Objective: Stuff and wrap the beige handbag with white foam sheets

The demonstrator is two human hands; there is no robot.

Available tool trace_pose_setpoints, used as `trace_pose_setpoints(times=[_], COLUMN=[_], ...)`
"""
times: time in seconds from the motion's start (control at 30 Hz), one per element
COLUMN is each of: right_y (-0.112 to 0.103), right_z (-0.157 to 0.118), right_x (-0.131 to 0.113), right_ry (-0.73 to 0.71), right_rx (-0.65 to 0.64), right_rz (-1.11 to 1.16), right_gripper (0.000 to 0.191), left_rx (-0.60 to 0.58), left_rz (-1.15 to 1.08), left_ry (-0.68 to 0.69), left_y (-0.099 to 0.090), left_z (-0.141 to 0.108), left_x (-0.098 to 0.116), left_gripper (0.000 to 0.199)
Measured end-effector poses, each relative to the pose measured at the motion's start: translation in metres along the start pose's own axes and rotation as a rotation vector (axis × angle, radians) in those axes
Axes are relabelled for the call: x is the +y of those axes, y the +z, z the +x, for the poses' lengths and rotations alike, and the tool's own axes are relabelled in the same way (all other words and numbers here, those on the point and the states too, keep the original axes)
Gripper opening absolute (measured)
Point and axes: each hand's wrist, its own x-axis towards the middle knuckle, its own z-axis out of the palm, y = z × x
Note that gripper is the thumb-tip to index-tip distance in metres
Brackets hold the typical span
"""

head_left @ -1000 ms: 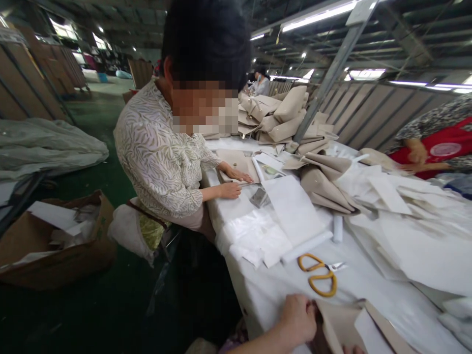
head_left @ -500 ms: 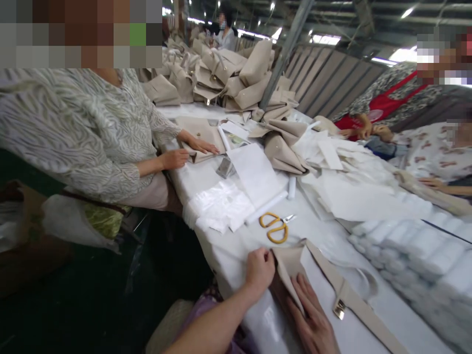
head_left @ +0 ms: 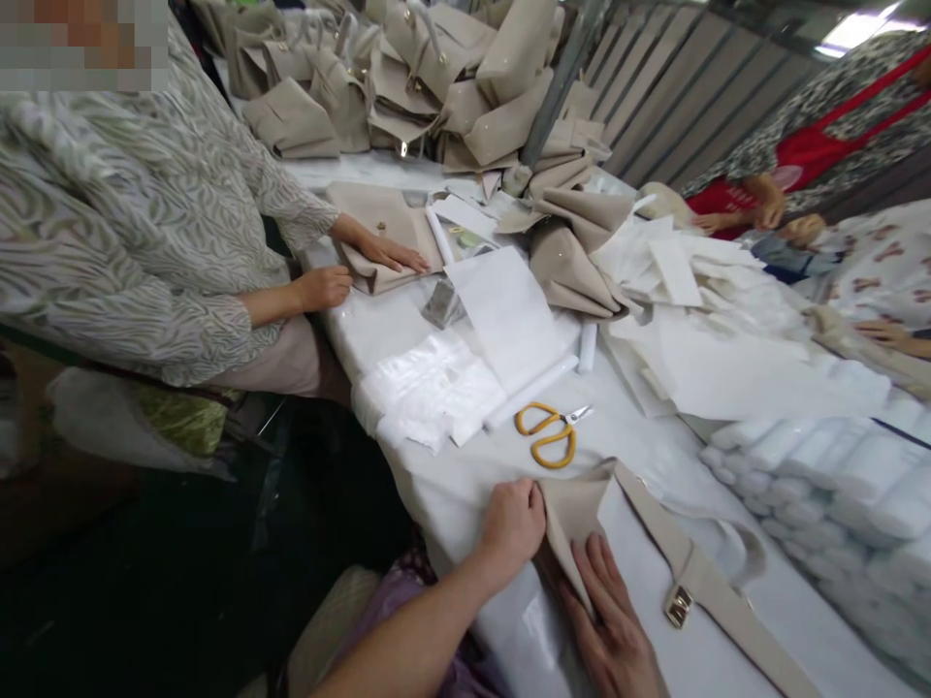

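A beige handbag lies on the white-covered table at the lower right, its side edge turned toward me and a white sheet against it. My left hand is closed in a fist on the bag's upper left corner. Along the same edge, my right hand has its fingers stretched over the inner side and the thumb on the outer side, with the edge between them. A beige strap with a gold-coloured metal clasp runs to the right. Just beyond the bag lie scissors with yellow handles.
Clear plastic bags and a white sheet lie ahead. At left, a co-worker's hands rest on another beige bag. Beige bags are heaped at the back by a metal post. White rolls are stacked at right.
My view has tipped down and shifted slightly. Both my hands stay at the same edge of the handbag, and the clasp has turned slightly.
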Motion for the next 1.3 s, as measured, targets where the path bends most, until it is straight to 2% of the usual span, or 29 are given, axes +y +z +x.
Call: trace_pose_setpoints(times=[0.17,0.4,0.5,0.6,0.73,0.93,1.17,1.3], right_y=[0.001,-0.003,-0.008,-0.015,-0.019,-0.014,-0.01,-0.004], right_z=[-0.001,0.003,0.006,0.007,0.008,0.005,0.003,0.002], right_x=[0.004,0.002,0.001,-0.002,-0.003,0.001,0.0,0.003], right_ry=[0.004,0.033,0.102,0.203,0.246,0.218,0.146,0.037], right_rx=[-0.001,-0.017,-0.03,-0.068,-0.089,-0.078,-0.046,-0.02], right_rz=[-0.021,-0.029,-0.013,0.013,0.04,0.012,-0.017,-0.038], right_gripper=[0.049,0.049,0.047,0.047,0.048,0.049,0.048,0.05], left_rx=[-0.027,-0.075,-0.132,-0.205,-0.21,-0.103,-0.117,-0.107], left_rz=[0.011,-0.048,-0.108,-0.165,-0.179,-0.108,-0.076,-0.038], left_ry=[-0.032,-0.013,0.029,0.024,0.027,0.042,0.042,-0.008], left_y=[-0.001,-0.004,-0.013,-0.021,-0.02,-0.014,-0.016,-0.011], left_z=[0.004,0.01,0.014,0.014,0.01,0.01,0.011,0.007], left_x=[0.004,-0.001,-0.009,-0.017,-0.017,-0.008,-0.008,-0.003], left_gripper=[0.038,0.042,0.042,0.05,0.034,0.032,0.037,0.04])
